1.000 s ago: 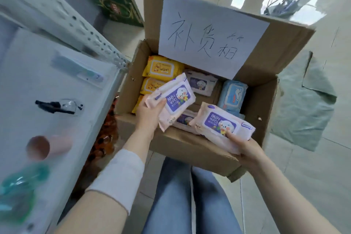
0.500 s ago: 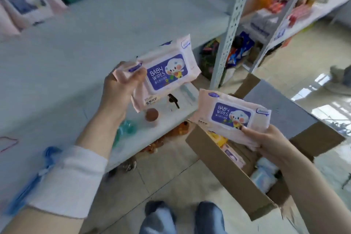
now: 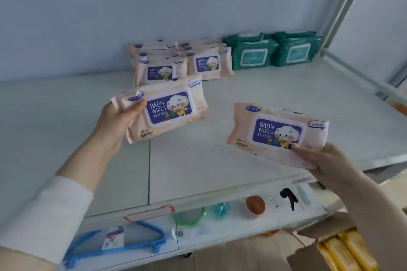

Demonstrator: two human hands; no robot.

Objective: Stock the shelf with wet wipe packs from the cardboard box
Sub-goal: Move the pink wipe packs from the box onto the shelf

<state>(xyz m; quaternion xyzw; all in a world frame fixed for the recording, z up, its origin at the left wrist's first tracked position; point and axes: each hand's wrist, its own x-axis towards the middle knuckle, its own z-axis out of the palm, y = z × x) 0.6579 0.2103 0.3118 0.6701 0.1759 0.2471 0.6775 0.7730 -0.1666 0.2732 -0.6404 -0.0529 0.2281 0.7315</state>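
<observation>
left hand [image 3: 116, 123] pinches pack [image 3: 174, 110] | right hand [image 3: 323, 160] pinches second pack [image 3: 275, 130] | above shelf [image 3: 198, 171] front

two pink packs with purple "baby wipes" labels are held label-up above the white shelf [image 3: 264, 94]. the left pack [image 3: 169, 110] is gripped at its left end by the left hand [image 3: 116, 121] and tilts up to the right. the right pack [image 3: 277, 136] is pinched at its near edge by the right hand [image 3: 319, 158]. matching stocked packs [image 3: 204, 64] stand in two files at the shelf's back, with teal packs [image 3: 253, 56] just right of them. the open box [image 3: 308, 246] at lower right holds yellow packs [image 3: 350, 251].
</observation>
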